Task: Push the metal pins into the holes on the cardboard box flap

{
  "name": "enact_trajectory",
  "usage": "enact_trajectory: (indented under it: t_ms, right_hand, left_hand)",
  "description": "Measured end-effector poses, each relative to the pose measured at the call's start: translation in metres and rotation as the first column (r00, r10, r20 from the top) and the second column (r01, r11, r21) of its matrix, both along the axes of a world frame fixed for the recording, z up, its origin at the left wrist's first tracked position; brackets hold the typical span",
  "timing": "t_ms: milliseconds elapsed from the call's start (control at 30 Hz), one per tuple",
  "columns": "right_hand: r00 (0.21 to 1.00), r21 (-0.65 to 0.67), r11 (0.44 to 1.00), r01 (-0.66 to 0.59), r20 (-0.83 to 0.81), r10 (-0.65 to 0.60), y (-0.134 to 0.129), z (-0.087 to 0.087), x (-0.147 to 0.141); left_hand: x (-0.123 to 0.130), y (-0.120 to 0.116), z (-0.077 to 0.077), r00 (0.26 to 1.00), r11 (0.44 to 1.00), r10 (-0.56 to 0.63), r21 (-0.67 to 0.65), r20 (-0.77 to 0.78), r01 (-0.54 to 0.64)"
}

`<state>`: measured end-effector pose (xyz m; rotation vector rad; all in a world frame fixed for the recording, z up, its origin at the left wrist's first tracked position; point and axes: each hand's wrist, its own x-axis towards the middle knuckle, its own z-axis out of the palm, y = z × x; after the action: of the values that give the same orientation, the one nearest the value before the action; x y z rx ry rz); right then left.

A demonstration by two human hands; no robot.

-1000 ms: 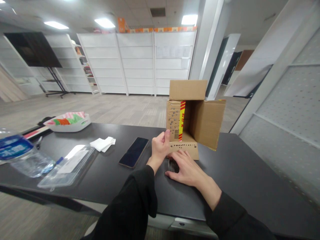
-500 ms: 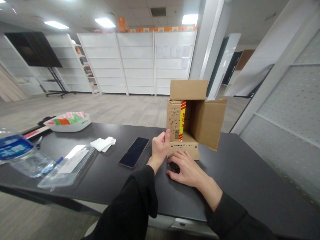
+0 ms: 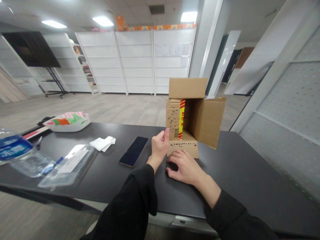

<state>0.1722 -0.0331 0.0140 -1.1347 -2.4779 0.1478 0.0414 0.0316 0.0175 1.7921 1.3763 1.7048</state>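
An open cardboard box (image 3: 174, 115) stands on the dark table, its flaps spread and its left flap dotted with small grey studs. Rows of small holes mark the lower flap (image 3: 190, 151). My left hand (image 3: 160, 146) is closed in a fist with the thumb up, beside the box's left flap; what it grips, if anything, is hidden. In front of the lower flap, my right hand (image 3: 183, 166) curves around a pile of thin dark pieces (image 3: 173, 166) on the table, too small to tell apart, with thumb and fingers spaced apart.
Left of my left hand lies a black phone (image 3: 134, 151). Farther left are white tissues (image 3: 102, 143), a clear plastic case (image 3: 68, 166), a water bottle (image 3: 27, 156) and a white basket (image 3: 71, 125) with colourful cloth. A dotted panel (image 3: 295, 110) stands beyond the table's right side.
The view has shifted slightly. My right fingers have moved a little over the dark pieces, covering more of them. My left hand keeps its fist beside the box.
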Motion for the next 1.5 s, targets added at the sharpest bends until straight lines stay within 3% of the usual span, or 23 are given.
enact_trajectory:
  t_ms: [900, 1233, 1500]
  right_hand:
    - [0.999, 0.044, 0.998, -0.034, -0.035, 0.036, 0.002, 0.001, 0.001]
    - [0.997, 0.141, 0.990, -0.004, -0.072, 0.015, 0.006, -0.007, 0.004]
    - [0.968, 0.153, 0.986, 0.068, -0.251, -0.028, 0.011, -0.010, 0.007]
  left_hand:
    - [0.000, 0.000, 0.000, 1.000, 1.000, -0.016, -0.008, 0.019, 0.017]
    - [-0.001, 0.001, -0.003, 0.999, 0.999, -0.027, -0.021, 0.029, 0.028]
    - [-0.001, 0.001, -0.002, 1.000, 1.000, -0.014, -0.015, 0.016, 0.015]
